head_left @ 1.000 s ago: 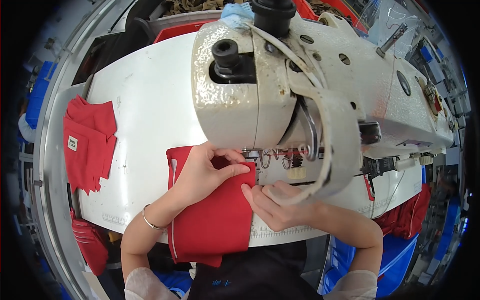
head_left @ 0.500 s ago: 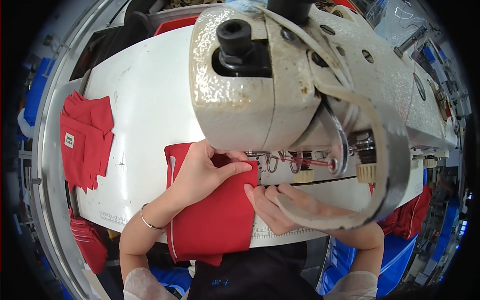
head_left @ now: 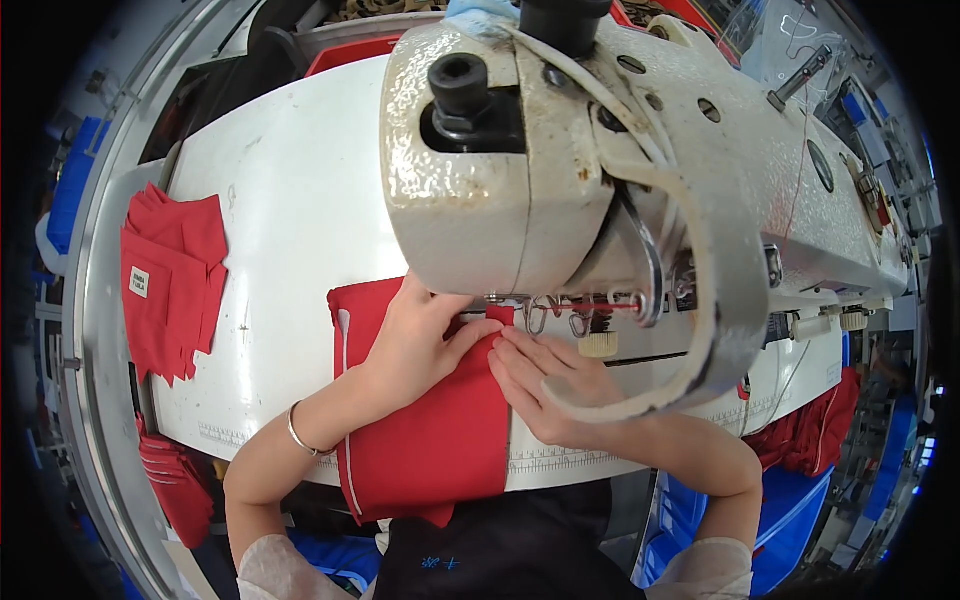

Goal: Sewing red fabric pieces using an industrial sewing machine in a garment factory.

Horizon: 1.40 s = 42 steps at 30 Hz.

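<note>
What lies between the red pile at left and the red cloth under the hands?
In the head view, a stretch of white tabletop with faint marks lies between the red pile and the red cloth.

1 sewing mach [head_left: 455,225], 1 table [head_left: 280,190], 2 hands (L hand [head_left: 415,340] + R hand [head_left: 550,390]), 1 red fabric panel [head_left: 430,450] over near edge, 1 red fabric pile [head_left: 165,325] by L edge (pcs uncountable) w/ 1 white label [head_left: 139,281], 1 bangle [head_left: 293,428].

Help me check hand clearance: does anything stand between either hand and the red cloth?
Nothing visible does: the left hand lies on the red cloth and the right hand touches its edge. The curved guard merely overlaps the right hand in view.
</note>
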### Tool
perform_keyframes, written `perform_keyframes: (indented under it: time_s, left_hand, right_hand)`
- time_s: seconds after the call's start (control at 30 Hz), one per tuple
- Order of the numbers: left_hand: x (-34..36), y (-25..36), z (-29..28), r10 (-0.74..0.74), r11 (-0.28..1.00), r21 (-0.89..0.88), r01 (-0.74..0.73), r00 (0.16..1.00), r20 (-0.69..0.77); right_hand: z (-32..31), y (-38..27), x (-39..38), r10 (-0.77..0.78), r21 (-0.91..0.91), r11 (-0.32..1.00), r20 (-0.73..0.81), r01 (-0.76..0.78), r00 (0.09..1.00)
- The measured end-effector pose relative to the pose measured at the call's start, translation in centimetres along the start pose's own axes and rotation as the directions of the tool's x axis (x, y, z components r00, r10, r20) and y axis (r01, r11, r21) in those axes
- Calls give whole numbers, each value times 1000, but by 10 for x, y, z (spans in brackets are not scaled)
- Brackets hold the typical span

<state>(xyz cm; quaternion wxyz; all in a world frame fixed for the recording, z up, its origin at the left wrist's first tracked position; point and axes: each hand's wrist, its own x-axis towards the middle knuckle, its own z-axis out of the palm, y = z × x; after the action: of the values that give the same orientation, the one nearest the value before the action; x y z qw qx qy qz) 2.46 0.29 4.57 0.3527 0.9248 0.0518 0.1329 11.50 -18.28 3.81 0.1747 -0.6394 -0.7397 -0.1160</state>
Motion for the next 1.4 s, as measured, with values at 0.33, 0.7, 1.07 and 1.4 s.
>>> perform_keyframes:
  time_s: [0.33,0.7,1.07,1.4]
  left_hand:
    - [-2,-4,-7,429,875,234,-424,903,32]
    - [10,-5,-14,378,912,147,-382,924,57]
    - [13,-10,-14,379,917,109,-383,924,50]
    - [-17,22,-25,368,848,406,-342,930,13]
  right_hand:
    - [16,13,-7,-82,-211,973,47,90,996]
    - [-16,25,20,-26,-148,989,-54,18,998]
    - [-8,22,4,-147,-489,859,43,149,988]
    - [-18,-22,-13,-142,65,987,-96,148,985]
